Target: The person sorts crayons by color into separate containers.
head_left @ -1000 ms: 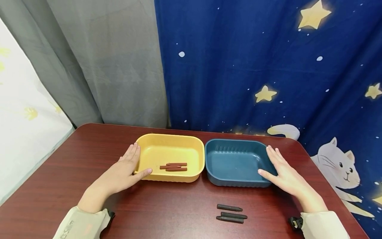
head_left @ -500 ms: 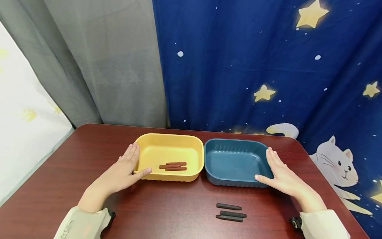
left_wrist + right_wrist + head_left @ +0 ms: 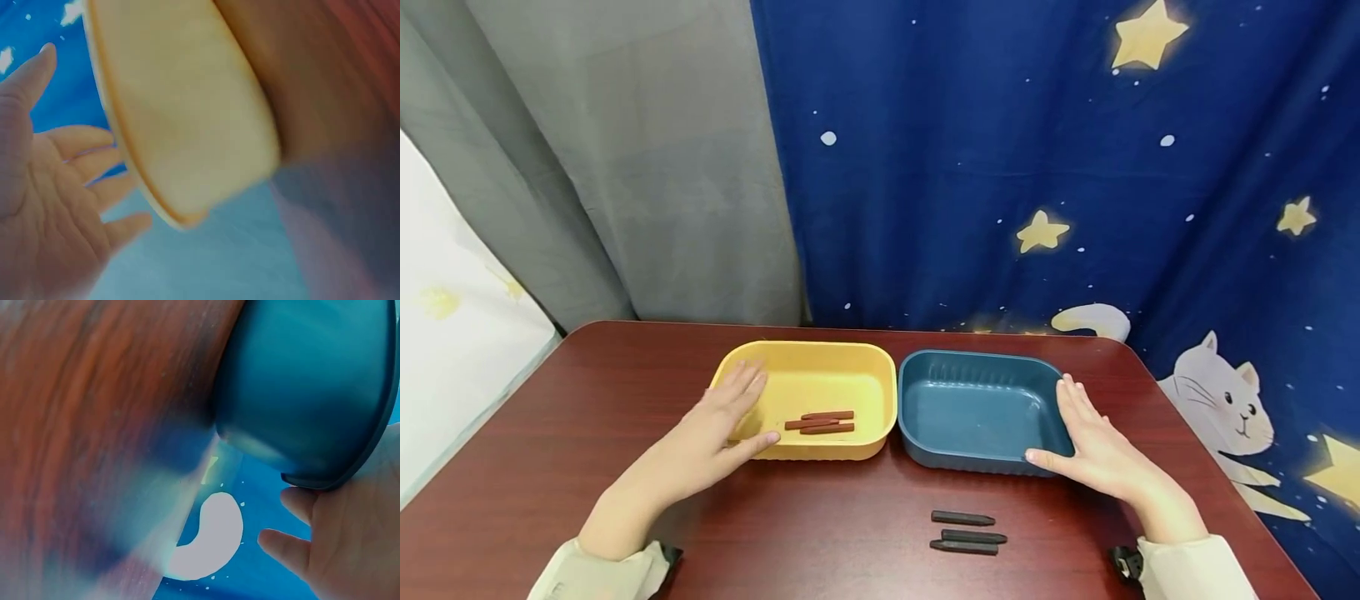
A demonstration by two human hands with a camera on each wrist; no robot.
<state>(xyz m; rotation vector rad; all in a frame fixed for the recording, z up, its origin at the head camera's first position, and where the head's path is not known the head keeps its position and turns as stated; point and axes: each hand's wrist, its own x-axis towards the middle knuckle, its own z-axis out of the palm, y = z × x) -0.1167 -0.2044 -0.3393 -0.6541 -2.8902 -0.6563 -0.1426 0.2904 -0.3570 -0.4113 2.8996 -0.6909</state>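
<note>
Since the earlier frames the left hand [image 3: 718, 425] has lifted its fingers over the near-left corner of the yellow tray [image 3: 808, 358]; the right hand [image 3: 1093, 446] stays flat against the blue tray [image 3: 977, 367].

Head view: a dark red wooden table [image 3: 587, 417] stands before a grey curtain [image 3: 625, 167] and a blue starry cloth [image 3: 1037, 150]. Three brown crayons [image 3: 820, 422] lie in the yellow tray; three black crayons [image 3: 964, 532] lie on the table, near the blue tray. Both hands have straight, spread fingers and hold nothing.

Left wrist view: blurred; the open palm [image 3: 37, 187] sits just beside the yellow tray's rim [image 3: 181, 125].

Right wrist view: relaxed fingers [image 3: 306, 506] touch the blue tray's rim [image 3: 325, 394].
</note>
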